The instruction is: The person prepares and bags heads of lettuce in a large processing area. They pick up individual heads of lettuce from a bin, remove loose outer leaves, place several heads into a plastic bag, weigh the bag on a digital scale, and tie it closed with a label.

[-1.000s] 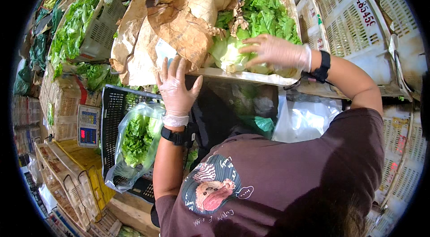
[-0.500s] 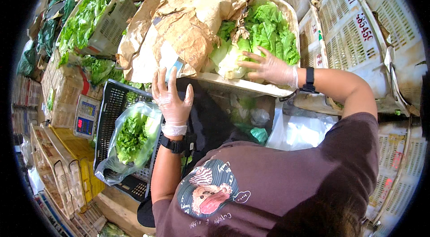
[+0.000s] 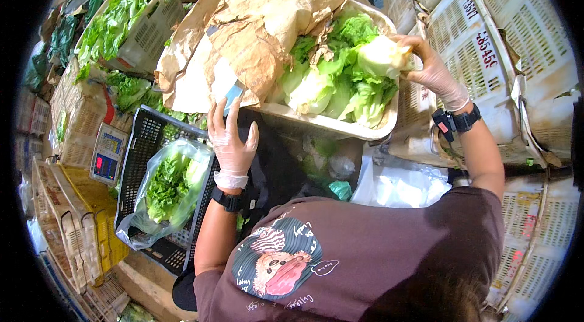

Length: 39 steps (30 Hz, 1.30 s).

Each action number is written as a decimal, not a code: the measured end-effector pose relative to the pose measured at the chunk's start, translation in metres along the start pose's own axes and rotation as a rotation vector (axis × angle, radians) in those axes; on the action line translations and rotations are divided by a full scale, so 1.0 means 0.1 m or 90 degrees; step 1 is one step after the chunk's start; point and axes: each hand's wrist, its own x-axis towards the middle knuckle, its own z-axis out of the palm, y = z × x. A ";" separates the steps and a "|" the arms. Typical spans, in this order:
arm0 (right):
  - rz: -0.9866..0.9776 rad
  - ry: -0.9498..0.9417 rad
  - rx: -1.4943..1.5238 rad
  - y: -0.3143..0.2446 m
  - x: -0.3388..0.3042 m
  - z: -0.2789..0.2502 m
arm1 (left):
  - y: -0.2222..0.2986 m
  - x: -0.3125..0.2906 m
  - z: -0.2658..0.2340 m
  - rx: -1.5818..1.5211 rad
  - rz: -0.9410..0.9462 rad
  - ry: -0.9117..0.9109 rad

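Note:
My right hand (image 3: 429,72), in a clear glove, grips a head of lettuce (image 3: 378,57) by its pale stem end at the crate's right side. Its green leaves hang down over more lettuce (image 3: 310,87) in the white crate (image 3: 340,126). My left hand (image 3: 231,144), also gloved, has its fingers spread and holds nothing. Its fingertips are by the near edge of crumpled brown paper (image 3: 255,42), close to a blue and white slip (image 3: 233,92); whether they touch is unclear. Below that hand, a clear plastic bag (image 3: 135,221) with leafy lettuce (image 3: 173,182) sits in a black basket (image 3: 141,133).
A small scale (image 3: 108,154) with a lit display stands left of the black basket. Beyond it is a crate of greens (image 3: 146,42). Clear plastic bags (image 3: 401,185) lie below the white crate. Stacked white crates (image 3: 486,36) line the right side.
My right hand has gone from resting open on the lettuce to gripping one head by its stem end, raised and shifted right. My left hand stays spread by the paper.

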 end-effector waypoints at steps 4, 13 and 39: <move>0.069 0.099 0.222 -0.03 -0.05 -0.06 | 0.16 0.09 -0.10 -0.093 0.016 0.007; 0.032 -0.051 0.416 -0.97 0.16 1.27 | 0.50 0.28 -0.53 -0.323 0.100 -0.096; -0.080 -0.110 0.347 -1.25 0.67 2.47 | -0.16 -0.58 -0.86 -1.206 -0.509 -0.059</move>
